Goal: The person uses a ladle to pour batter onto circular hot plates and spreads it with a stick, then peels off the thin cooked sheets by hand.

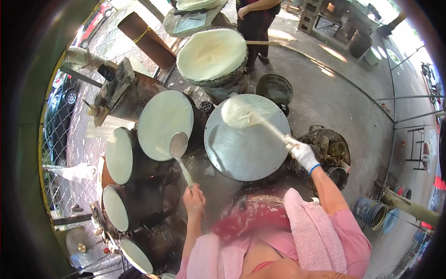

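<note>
My left hand, bare, grips the wrapped handle of a metal ladle, whose bowl is over the lower right edge of a round surface covered with pale batter. In a white glove with a blue cuff, my right hand holds a long light handle. Its far end meets a mass of pale batter at the upper left of a round metal griddle; the tool's head is hidden or blurred there. Thin batter spreads around that spot, and the griddle's lower part is bare metal. Haze hangs near my red apron.
Several batter-covered rounds curve down the left side. Beyond the griddle stand a large pale round sheet, a dark bucket and a person in dark clothes. A blackened stove with pots is at right.
</note>
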Tool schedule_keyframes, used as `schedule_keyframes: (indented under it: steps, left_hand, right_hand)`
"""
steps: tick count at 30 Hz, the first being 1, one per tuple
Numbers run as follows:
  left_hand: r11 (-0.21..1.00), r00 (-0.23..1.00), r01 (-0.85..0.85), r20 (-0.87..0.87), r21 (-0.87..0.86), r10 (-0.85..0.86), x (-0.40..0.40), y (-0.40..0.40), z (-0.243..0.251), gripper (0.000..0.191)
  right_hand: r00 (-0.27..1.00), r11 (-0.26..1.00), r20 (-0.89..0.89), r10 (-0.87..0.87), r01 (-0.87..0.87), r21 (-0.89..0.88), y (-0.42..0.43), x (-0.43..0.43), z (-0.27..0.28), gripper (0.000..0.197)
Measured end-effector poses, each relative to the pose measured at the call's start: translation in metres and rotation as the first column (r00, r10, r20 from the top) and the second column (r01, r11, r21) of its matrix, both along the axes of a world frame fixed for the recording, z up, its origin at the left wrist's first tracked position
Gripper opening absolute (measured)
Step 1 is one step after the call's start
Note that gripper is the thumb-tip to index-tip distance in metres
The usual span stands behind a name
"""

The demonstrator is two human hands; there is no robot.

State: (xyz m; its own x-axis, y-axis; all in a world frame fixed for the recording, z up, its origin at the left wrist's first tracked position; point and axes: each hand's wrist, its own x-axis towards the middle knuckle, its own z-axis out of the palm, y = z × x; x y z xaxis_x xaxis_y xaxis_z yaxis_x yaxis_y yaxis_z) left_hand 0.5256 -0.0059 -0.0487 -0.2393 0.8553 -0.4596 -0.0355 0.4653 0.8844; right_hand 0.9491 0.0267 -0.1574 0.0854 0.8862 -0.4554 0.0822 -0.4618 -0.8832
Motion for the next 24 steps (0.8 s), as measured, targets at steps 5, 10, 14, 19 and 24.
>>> schedule_keyframes:
  steps: [5,10,14,19,24]
  left_hand:
    - [0.993,0.994,-0.102,-0.034,-0.052,0.1,0.024,-0.011,-0.001,0.016]
    - [0.985,0.986,-0.16,-0.058,-0.064,0.157,0.025,-0.029,-0.006,0.016]
    - [0.974,0.973,-0.218,-0.097,-0.062,0.211,0.034,-0.037,0.0,0.016]
    - [0.966,0.968,-0.236,-0.119,-0.107,0.223,0.039,-0.046,-0.005,0.02]
    - [0.968,0.967,-0.222,-0.154,-0.12,0.203,0.042,-0.048,-0.005,0.021]
  right_hand:
    - [0.883,0.967,-0.47,-0.014,-0.108,-0.232,0.015,-0.005,-0.032,0.036]
    - [0.959,0.969,-0.176,0.221,-0.237,-0.076,0.032,0.003,0.01,0.037]
    - [0.966,0.954,-0.052,0.254,-0.259,-0.151,0.076,0.037,0.002,0.037]
    - [0.864,0.829,-0.299,0.406,-0.486,-0.278,0.06,0.022,-0.011,0.033]
    - [0.91,0.906,-0.054,0.411,-0.415,-0.085,0.101,0.054,-0.008,0.036]
